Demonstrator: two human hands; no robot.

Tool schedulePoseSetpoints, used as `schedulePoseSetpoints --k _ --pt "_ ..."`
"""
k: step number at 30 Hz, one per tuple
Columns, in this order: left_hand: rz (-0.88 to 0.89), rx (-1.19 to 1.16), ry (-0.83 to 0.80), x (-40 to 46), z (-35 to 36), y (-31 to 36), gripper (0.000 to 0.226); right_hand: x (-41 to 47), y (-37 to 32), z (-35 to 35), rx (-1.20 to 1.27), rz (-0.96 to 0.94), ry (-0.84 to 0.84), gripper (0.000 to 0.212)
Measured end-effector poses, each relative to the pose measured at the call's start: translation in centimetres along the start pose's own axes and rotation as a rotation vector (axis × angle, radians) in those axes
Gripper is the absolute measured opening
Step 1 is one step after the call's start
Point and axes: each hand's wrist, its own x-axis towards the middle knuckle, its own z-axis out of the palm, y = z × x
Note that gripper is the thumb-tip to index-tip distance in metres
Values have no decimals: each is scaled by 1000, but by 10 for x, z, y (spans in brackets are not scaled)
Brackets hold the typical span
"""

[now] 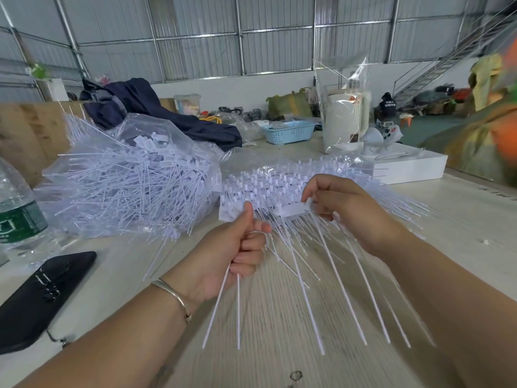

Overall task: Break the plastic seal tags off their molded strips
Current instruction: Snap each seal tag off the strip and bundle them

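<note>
- Grip, left hand (237, 247): fist closed round several thin white plastic seal-tag tails (221, 303), thumb up and pressed on a white flag head at the row's near end.
- Grip, right hand (338, 203): fingertips pinch a white rectangular tag head (293, 210) on the molded strip (268, 191), just right of the left thumb; remaining fingers loosely curled.
- Task item: the strip row spans between both hands, raised over the pale wooden tabletop (279, 365), its tails fanning toward the person.
- Risk, judged: a twist at the pinch could bend rather than snap the tag, or tear off neighbours; the loose tails may snag one another.
- Pose: both forearms reach forward, wrists roughly level, silver bangle (173, 296) on the left wrist.
- Beyond the left hand: a clear plastic bag of separated white tags (126, 177); further left, a clear water bottle (19, 217) and a black phone (42, 298).
</note>
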Motion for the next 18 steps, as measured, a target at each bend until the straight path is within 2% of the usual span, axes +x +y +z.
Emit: schedulePoseSetpoints --k 3,9,12,16,18 --pt "47 55 45 -1 4 0 51 -1 -1 6 -45 -29 -22 17" --pt "114 187 -2 -4 6 0 15 -4 -3 15 -94 -36 -116 18" --pt "132 188 33 -2 6 -3 13 -5 -1 16 -134 -36 -130 13" --pt "129 157 81 0 2 -4 4 -3 3 12 -789 -276 -147 3" --pt "136 123 100 1 0 -4 7 -2 3 9 -851 -284 -146 8"
